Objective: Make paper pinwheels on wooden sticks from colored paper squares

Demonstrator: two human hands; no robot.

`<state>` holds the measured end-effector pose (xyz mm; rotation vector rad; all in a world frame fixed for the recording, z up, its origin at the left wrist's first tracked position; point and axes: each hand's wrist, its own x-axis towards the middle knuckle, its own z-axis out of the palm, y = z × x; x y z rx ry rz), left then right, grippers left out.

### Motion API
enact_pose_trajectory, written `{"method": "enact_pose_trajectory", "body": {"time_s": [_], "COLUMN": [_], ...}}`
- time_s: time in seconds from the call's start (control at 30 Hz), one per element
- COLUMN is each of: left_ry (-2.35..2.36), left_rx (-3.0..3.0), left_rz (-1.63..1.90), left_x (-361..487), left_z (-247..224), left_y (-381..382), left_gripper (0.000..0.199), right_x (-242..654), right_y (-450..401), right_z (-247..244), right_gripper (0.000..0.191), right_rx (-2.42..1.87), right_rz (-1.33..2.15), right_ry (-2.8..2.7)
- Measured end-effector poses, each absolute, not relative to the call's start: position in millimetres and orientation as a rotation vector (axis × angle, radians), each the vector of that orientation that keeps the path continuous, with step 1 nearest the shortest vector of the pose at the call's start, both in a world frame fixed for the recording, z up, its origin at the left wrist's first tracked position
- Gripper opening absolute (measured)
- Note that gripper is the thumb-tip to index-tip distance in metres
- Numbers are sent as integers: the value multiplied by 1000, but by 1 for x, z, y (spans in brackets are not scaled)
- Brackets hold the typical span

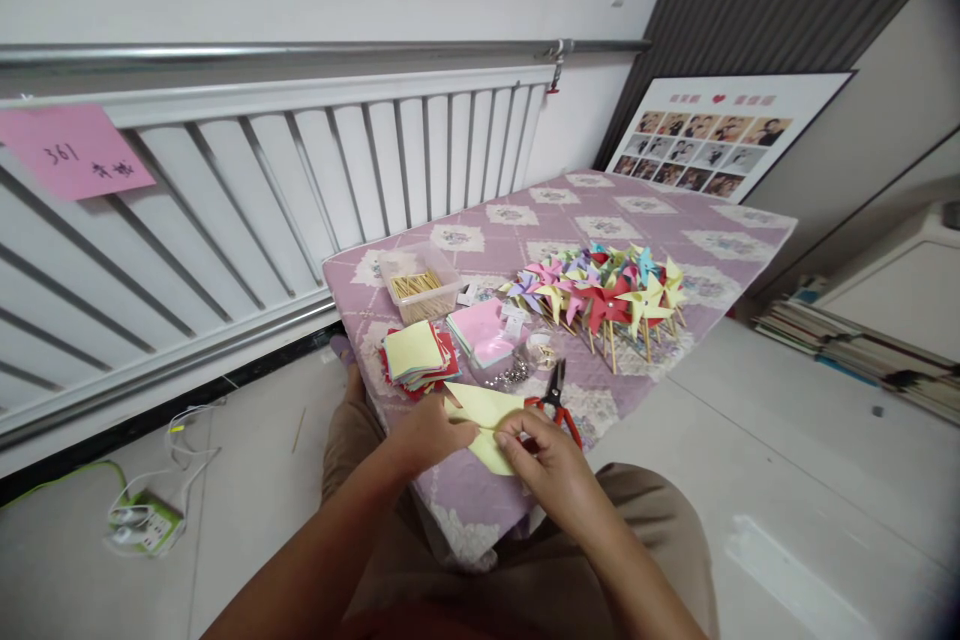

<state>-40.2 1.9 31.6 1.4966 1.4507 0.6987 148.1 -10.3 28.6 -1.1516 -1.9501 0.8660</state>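
A yellow sheet [487, 407] is held between two hands above the near corner of the table, just in front of the person's lap. Its upper part spreads toward the table and a lower part hangs beneath, with a notch between; whether that is a slit or a fold is too small to tell. The left hand [435, 435] has thumb and fingers clamped on the sheet's left side. The right hand [544, 450] pinches its right side, thumb and forefinger together on the paper. The step in hand looks like shaping the sheet in the air. As a judgement, the next move calls for a firm left hold and a light right pinch, so that the thin paper neither creases nor tears.

Just beyond the right hand lie scissors [556, 398] with red handles, their tips pointing away; whether a finger touches them I cannot tell. Near the table's left edge sits a paper stack [414, 350], yellow on top, and beside it a tray [501, 353] with pink paper and silver pins [511, 375]. A clear box [442, 305] of sticks stands by the left corner on the radiator side. Finished pinwheels [606, 303] lie heaped toward the right edge of the table [652, 205].
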Motion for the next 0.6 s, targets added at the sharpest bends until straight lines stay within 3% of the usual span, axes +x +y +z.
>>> {"method": "enact_pose_trajectory", "body": {"time_s": [0.6], "left_ry": [1486], "left_rx": [1482], "left_rz": [694], "left_x": [-36], "left_z": [27], "left_y": [1], "left_gripper": [14], "right_x": [139], "right_y": [-5], "right_z": [20], "right_gripper": [22], "right_rx": [-1268], "right_rz": [728], "right_ry": [-1910]}}
